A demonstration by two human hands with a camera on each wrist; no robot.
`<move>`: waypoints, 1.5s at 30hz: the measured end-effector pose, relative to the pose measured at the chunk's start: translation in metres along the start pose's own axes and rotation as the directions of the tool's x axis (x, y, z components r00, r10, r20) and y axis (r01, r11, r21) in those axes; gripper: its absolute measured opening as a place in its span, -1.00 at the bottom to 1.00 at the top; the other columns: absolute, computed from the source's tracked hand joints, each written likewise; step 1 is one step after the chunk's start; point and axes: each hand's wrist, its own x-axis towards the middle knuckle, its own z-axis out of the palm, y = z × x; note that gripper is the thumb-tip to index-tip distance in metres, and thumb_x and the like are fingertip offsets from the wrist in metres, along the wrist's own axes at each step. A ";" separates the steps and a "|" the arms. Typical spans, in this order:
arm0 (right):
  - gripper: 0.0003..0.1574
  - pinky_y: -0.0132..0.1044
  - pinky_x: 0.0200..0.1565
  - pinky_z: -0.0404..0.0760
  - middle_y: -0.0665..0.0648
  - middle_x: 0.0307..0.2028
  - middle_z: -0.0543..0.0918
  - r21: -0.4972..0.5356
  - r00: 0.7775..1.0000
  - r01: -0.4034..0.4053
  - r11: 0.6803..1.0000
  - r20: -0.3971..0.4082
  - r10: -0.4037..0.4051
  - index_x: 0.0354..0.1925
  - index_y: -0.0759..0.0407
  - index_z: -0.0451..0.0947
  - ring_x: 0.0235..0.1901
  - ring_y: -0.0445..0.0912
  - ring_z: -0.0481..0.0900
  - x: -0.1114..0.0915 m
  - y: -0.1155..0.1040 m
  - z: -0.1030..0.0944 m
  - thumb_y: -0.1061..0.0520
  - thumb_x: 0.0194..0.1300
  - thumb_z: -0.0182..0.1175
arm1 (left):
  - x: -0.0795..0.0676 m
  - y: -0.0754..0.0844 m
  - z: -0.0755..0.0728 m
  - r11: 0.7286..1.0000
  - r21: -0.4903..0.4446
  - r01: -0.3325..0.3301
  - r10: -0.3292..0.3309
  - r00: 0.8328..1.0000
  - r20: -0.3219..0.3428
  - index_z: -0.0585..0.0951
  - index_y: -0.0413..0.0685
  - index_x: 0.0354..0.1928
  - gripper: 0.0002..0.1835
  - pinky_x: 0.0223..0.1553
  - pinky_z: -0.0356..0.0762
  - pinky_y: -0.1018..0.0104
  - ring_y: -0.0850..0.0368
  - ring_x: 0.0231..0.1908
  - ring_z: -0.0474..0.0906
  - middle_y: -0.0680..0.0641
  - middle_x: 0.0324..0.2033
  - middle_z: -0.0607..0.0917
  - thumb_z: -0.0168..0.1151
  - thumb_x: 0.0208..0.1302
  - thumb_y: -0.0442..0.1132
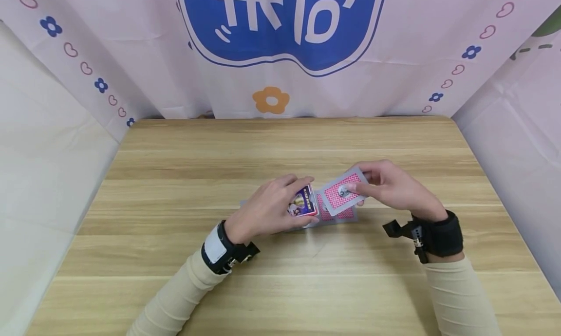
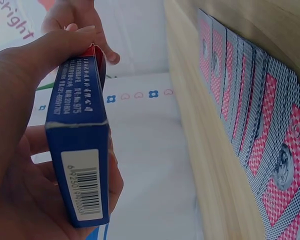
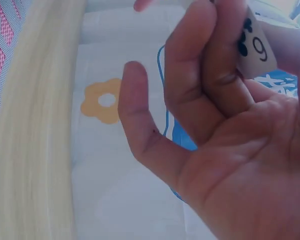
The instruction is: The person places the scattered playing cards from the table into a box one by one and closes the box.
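Head view: right hand (image 1: 385, 185) pinches a playing card (image 1: 337, 199), thumb on its patterned back, other fingers behind – probably to keep it flat and steady. Left hand (image 1: 273, 204) grips the card box (image 1: 302, 201) between thumb and fingers along opposite edges, likely a firm hold without crushing; part of its printed front shows. Box is lifted clear of the surface (image 1: 307, 287). Beneath both hands, a row of cards (image 2: 240, 90), backs up, overlapping – presumably for compactness, each keeping a strip exposed.

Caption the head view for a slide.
Left hand grips a blue box; right hand pinches one card above other cards.
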 end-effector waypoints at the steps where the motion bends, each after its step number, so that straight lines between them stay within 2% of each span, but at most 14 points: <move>1: -0.81 -0.20 -0.42 0.55 -0.01 -0.34 0.71 0.008 1.000 0.000 1.000 0.003 0.000 -0.11 -0.05 0.56 -0.42 -0.13 0.60 0.000 -0.001 0.001 0.00 0.32 0.19 | 0.000 0.000 0.000 1.000 0.002 -0.008 0.008 1.000 -0.003 0.41 0.00 0.26 -0.13 -0.51 0.44 0.43 0.29 -0.41 0.37 -0.02 -0.21 0.56 0.26 -0.03 0.36; 4: -0.79 -0.22 -0.42 0.54 -0.02 -0.35 0.72 0.011 1.000 -0.001 1.000 0.006 0.001 -0.09 0.02 0.56 -0.42 -0.13 0.62 0.002 -0.002 0.005 0.04 0.31 0.20 | 0.000 0.000 0.001 1.000 0.012 -0.025 0.025 1.000 0.002 0.39 -0.01 0.27 -0.12 -0.50 0.44 0.45 0.30 -0.41 0.37 -0.01 -0.21 0.55 0.20 -0.01 0.40; 13: -0.80 -0.32 -0.48 0.49 0.04 -0.37 0.73 0.081 1.000 -0.009 0.997 0.006 0.008 -0.09 0.12 0.54 -0.44 -0.05 0.63 0.002 -0.002 0.010 0.13 0.32 0.19 | 0.000 0.002 0.001 1.000 -0.021 -0.011 0.011 1.000 0.010 0.38 -0.02 0.28 -0.12 -0.50 0.46 0.42 0.27 -0.39 0.39 -0.03 -0.19 0.56 0.23 -0.01 0.37; 22: -0.85 -0.24 -0.43 0.48 -0.03 -0.37 0.73 0.071 0.998 -0.018 0.997 -0.056 0.022 -0.12 0.01 0.55 -0.41 -0.09 0.62 0.011 -0.002 0.027 0.07 0.34 0.17 | -0.001 0.001 0.001 0.999 -0.019 -0.030 0.030 0.999 0.018 0.40 -0.10 0.25 -0.12 -0.51 0.46 0.40 0.27 -0.42 0.39 -0.02 -0.24 0.53 0.25 0.00 0.35; 26: -0.87 -0.32 -0.55 0.37 -0.04 -0.38 0.73 0.064 0.995 0.004 0.998 -0.100 0.002 -0.14 -0.02 0.54 -0.50 -0.12 0.57 0.012 -0.004 0.032 0.06 0.33 0.18 | -0.001 0.000 0.000 1.000 -0.013 -0.007 0.007 1.000 0.017 0.41 -0.08 0.25 -0.12 -0.50 0.47 0.42 0.28 -0.41 0.40 -0.03 -0.22 0.56 0.27 -0.02 0.34; 29: -0.90 -0.33 -0.62 0.30 -0.04 -0.41 0.72 0.024 0.989 0.043 0.999 -0.141 -0.039 -0.19 0.00 0.55 -0.56 -0.14 0.53 0.012 -0.008 0.035 0.07 0.31 0.20 | 0.000 0.000 -0.001 1.000 -0.014 0.018 -0.018 1.000 0.016 0.41 -0.07 0.25 -0.11 -0.48 0.48 0.44 0.30 -0.40 0.42 -0.05 -0.17 0.59 0.27 -0.03 0.35; 32: -0.90 -0.30 -0.61 0.41 -0.06 -0.43 0.71 -0.056 0.979 0.077 0.995 -0.186 -0.086 -0.22 0.02 0.56 -0.50 -0.21 0.59 0.013 -0.012 0.040 0.09 0.27 0.24 | 0.000 0.000 -0.004 0.999 -0.016 0.037 -0.036 0.999 0.015 0.40 -0.06 0.26 -0.09 -0.47 0.48 0.45 0.31 -0.39 0.43 -0.07 -0.13 0.60 0.25 -0.04 0.38; 35: -0.88 -0.25 -0.57 0.51 -0.07 -0.46 0.69 -0.145 0.966 0.089 0.985 -0.230 -0.121 -0.26 0.03 0.57 -0.46 -0.26 0.59 0.016 -0.015 0.047 0.05 0.23 0.28 | -0.001 -0.001 -0.005 0.999 -0.002 0.033 -0.033 0.999 0.001 0.40 -0.06 0.26 -0.09 -0.49 0.48 0.46 0.32 -0.41 0.43 -0.07 -0.14 0.60 0.23 -0.03 0.40; 38: -0.84 -0.28 -0.65 0.51 -0.05 -0.51 0.67 -0.187 0.954 0.101 0.977 -0.261 -0.148 -0.32 0.06 0.57 -0.56 -0.28 0.55 0.020 -0.018 0.057 0.03 0.21 0.30 | -0.001 -0.002 -0.005 1.000 0.021 0.008 -0.007 1.000 -0.021 0.41 -0.07 0.25 -0.10 -0.50 0.48 0.46 0.32 -0.41 0.43 -0.06 -0.16 0.60 0.23 -0.03 0.39; 41: -0.84 -0.34 -0.73 0.43 -0.02 -0.59 0.65 -0.168 0.956 0.121 0.978 -0.245 -0.161 -0.35 0.11 0.54 -0.69 -0.29 0.49 0.023 -0.020 0.068 0.06 0.21 0.30 | -0.001 -0.002 -0.004 0.999 0.027 -0.030 0.031 0.999 -0.034 0.43 -0.10 0.23 -0.12 -0.50 0.50 0.43 0.29 -0.42 0.43 -0.07 -0.20 0.59 0.28 -0.03 0.34; 45: -0.84 -0.38 -0.75 0.38 -0.05 -0.62 0.65 -0.103 0.979 0.100 0.990 -0.167 -0.116 -0.29 0.10 0.51 -0.74 -0.27 0.46 0.025 -0.022 0.074 0.04 0.28 0.23 | -0.001 -0.002 -0.003 0.999 0.002 -0.038 0.038 0.999 -0.035 0.43 -0.12 0.22 -0.14 -0.51 0.52 0.42 0.28 -0.42 0.44 -0.09 -0.21 0.60 0.31 -0.04 0.30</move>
